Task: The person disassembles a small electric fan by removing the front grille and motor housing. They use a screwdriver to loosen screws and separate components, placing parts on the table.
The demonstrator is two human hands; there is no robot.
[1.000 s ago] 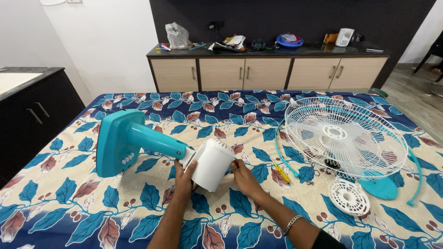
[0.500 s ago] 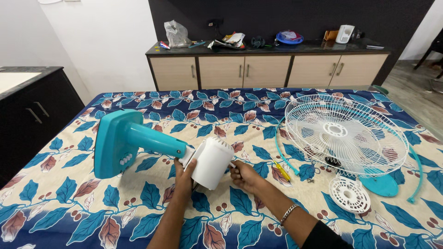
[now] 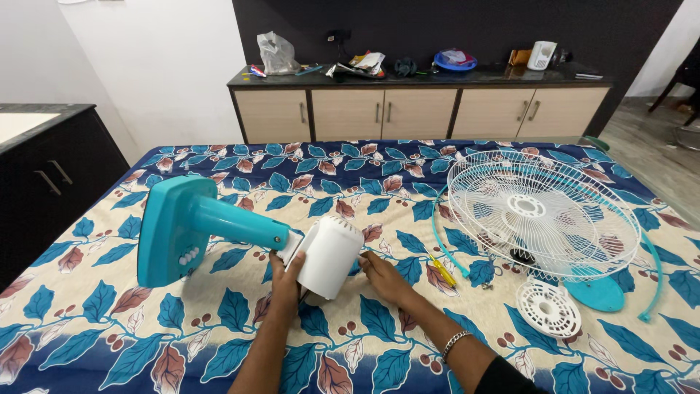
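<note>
A teal fan stand [image 3: 191,226] lies on its side on the leaf-patterned bedsheet [image 3: 364,182], its base pointing left. At the end of its neck is the white motor housing [image 3: 329,255]. My left hand [image 3: 285,276] grips the housing where it meets the teal neck. My right hand [image 3: 384,277] rests on the sheet just right of the housing, fingers against its lower side; what it holds, if anything, is hidden.
A white wire fan guard [image 3: 541,211] lies to the right over teal blades [image 3: 594,292], with a teal rim ring [image 3: 437,233] and a small white round cap [image 3: 548,308]. A yellow-handled screwdriver [image 3: 442,271] lies nearby. A cluttered cabinet [image 3: 415,109] stands behind.
The hands and motor housing stay in nearly the same place; the right hand has drawn slightly closer to the housing's underside.
</note>
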